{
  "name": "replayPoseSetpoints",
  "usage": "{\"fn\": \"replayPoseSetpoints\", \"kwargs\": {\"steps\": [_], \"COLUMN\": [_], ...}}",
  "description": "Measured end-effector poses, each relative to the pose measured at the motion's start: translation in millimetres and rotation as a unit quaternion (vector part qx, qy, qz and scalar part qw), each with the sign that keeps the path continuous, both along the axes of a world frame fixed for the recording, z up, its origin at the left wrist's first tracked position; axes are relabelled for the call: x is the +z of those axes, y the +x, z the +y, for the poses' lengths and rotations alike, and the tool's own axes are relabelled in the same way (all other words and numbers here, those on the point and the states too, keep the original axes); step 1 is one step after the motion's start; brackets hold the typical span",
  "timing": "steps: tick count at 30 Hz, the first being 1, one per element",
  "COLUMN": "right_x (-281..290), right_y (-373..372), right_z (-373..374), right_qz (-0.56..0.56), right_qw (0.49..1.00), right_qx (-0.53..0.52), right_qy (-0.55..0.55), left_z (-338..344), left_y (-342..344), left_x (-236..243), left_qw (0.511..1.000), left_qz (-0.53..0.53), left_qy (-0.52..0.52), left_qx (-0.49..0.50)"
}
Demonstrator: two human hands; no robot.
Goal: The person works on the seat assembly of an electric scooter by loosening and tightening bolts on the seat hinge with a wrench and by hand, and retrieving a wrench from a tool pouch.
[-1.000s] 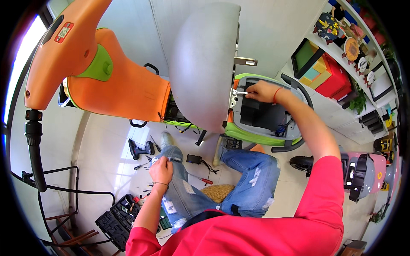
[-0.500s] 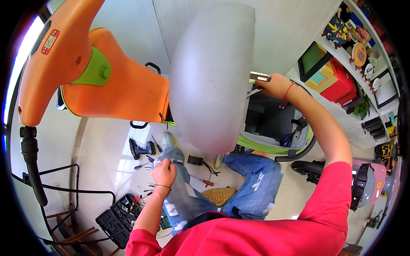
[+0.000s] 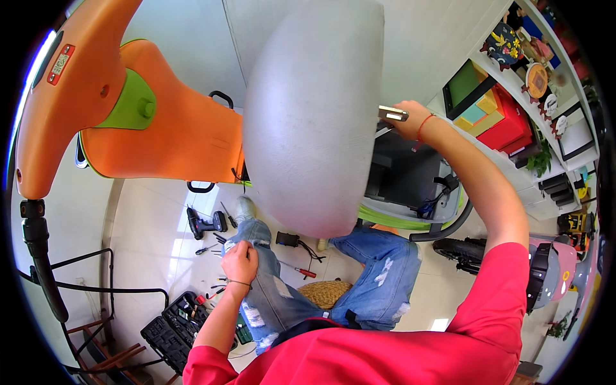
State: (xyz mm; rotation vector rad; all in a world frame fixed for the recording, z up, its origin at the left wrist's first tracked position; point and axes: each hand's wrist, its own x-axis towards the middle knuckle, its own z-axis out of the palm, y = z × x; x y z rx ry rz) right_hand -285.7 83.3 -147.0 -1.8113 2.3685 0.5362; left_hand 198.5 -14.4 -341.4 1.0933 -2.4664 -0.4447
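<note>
A large grey scooter seat [image 3: 311, 122] stands tilted up in front of me, above the orange scooter body [image 3: 186, 131]. At its right edge my right hand [image 3: 412, 120] has its fingers closed around a shiny metal piece [image 3: 393, 113]. The seat and fingers hide part of that piece, so its kind is unclear. Below this hand lies the open dark storage compartment [image 3: 407, 170] with a green rim. My left hand [image 3: 240, 262] rests as a fist on my left knee; its fingers hide whatever may be inside.
On the tiled floor lie a cordless drill [image 3: 205, 222], a red-handled screwdriver [image 3: 305, 273], a small black box with wires [image 3: 287, 239] and an open tool case [image 3: 168, 337]. A woven stool [image 3: 325, 294] is between my legs. Shelves [image 3: 513, 83] line the right wall.
The scooter and floor things appear slightly further left, as the view has shifted. My right hand sits a little higher against the seat edge. The left fist still rests on the knee.
</note>
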Motion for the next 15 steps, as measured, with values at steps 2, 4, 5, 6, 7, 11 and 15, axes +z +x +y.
{"fn": "replayPoseSetpoints", "kwargs": {"steps": [2,4,5,6,7,11,15], "right_x": [-12.0,-26.5,-35.8,-57.7,-78.2,-88.7,-76.4], "right_y": [-8.0,-19.8,-30.7,-52.1,-76.2,-82.1,-39.9], "right_z": [-11.8,-32.6,-44.3,-51.4,-53.7,-81.5,-76.7], "right_qz": [0.085,0.101,0.121,0.104,0.089,0.083,0.136], "right_qw": [0.994,0.99,0.984,0.986,0.988,0.952,0.934], "right_qx": [0.059,0.095,0.13,0.119,0.106,0.232,0.206], "right_qy": [0.02,0.001,-0.019,-0.048,-0.075,-0.183,-0.257], "left_z": [-1.2,-1.5,-1.3,-0.1,0.7,1.1,0.0], "left_y": [1.1,5.7,6.9,5.7,0.1,-5.1,-1.0], "left_x": [-0.5,0.2,1.7,2.7,1.3,-0.6,-0.6], "left_qw": [1.0,1.0,1.0,1.0,1.0,1.0,1.0], "left_qz": [0.001,-0.006,-0.007,-0.005,0.0,0.006,-0.012], "left_qy": [0.001,0.006,0.005,0.004,0.004,-0.013,-0.013], "left_qx": [-0.001,0.004,0.003,0.002,-0.002,-0.001,0.007]}}
